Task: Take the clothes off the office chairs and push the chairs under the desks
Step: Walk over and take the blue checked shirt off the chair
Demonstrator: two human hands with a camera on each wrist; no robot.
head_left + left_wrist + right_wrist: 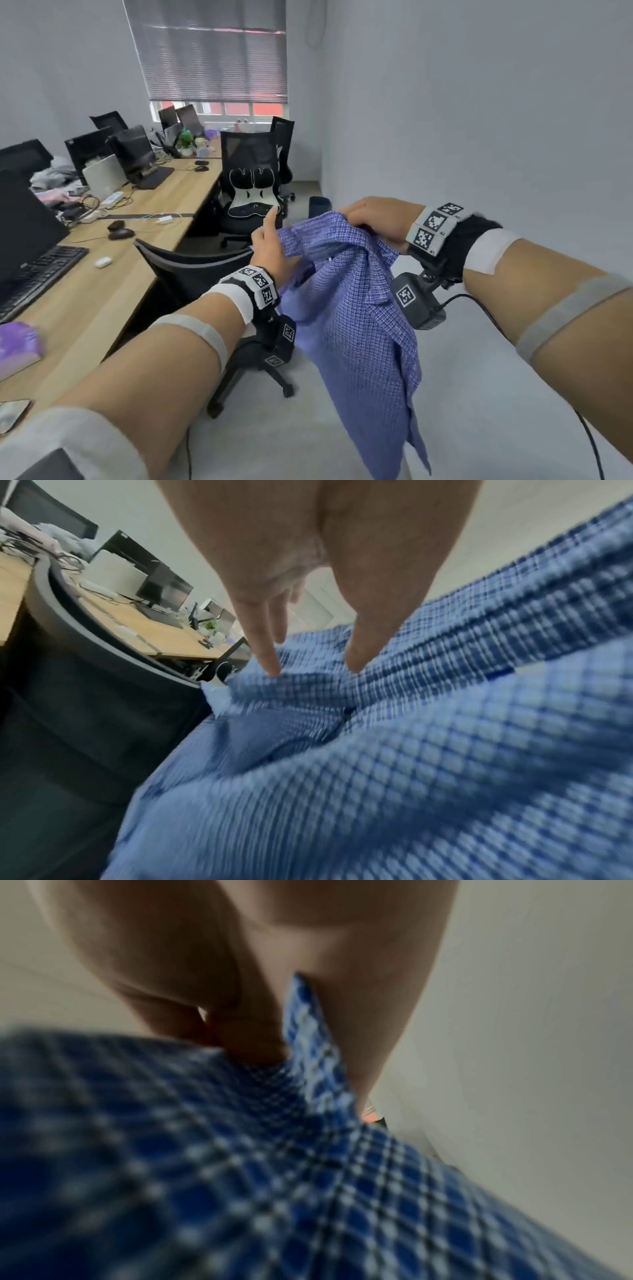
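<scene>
A blue checked shirt [356,308] [411,750] [274,1177] hangs in the air between my hands, right of the near black office chair [191,267] [68,669]. My right hand [373,219] [301,1042] grips its bunched top, with a fold pinched between thumb and fingers. My left hand [270,240] [315,666] lies against the shirt's left edge with straight fingers, the index pointing up. No cloth shows on the near chair's back. A second black chair [250,164] with a black-and-white cushion stands out from the desk further on.
The long wooden desk [102,291] on the left carries monitors, keyboards, mice, cables and a heap of clothes [51,178]. A third chair [282,137] stands by the window. A dark bin [320,204] sits on the floor by the right wall.
</scene>
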